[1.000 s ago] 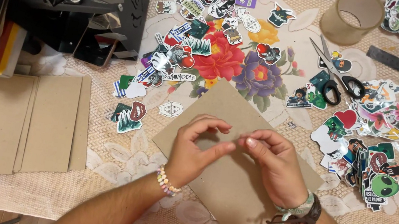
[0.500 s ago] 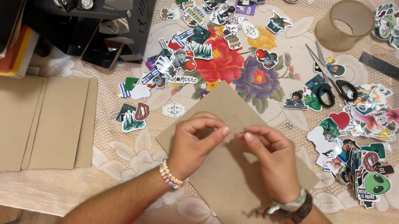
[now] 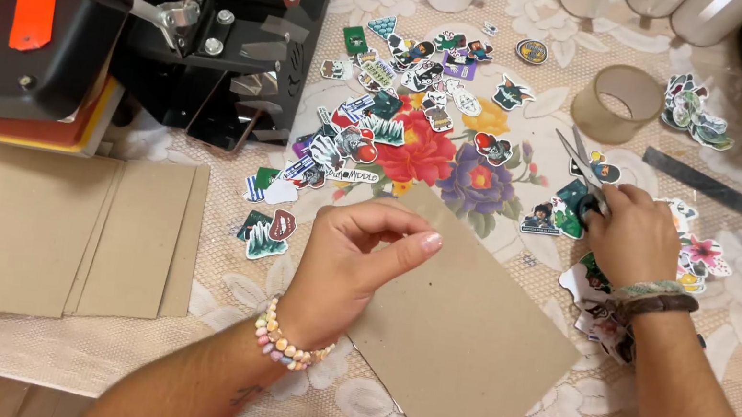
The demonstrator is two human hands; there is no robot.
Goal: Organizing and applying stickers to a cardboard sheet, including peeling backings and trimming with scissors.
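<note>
Two hands worked apart: left hand (image 3: 345, 268) pinched something unclear above the cardboard sheet (image 3: 459, 337). Right hand (image 3: 630, 237) closed on the scissors (image 3: 580, 165); blades might snag stickers (image 3: 381, 137).

Brown cardboard (image 3: 458, 347); floral lace tablecloth (image 3: 455, 162); multicoloured stickers (image 3: 382, 133).

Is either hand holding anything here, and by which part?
The right hand closes over the handle end of the scissors, blades pointing away. The left hand pinches above the brown card sheet; whether it grips something small cannot be told.
</note>
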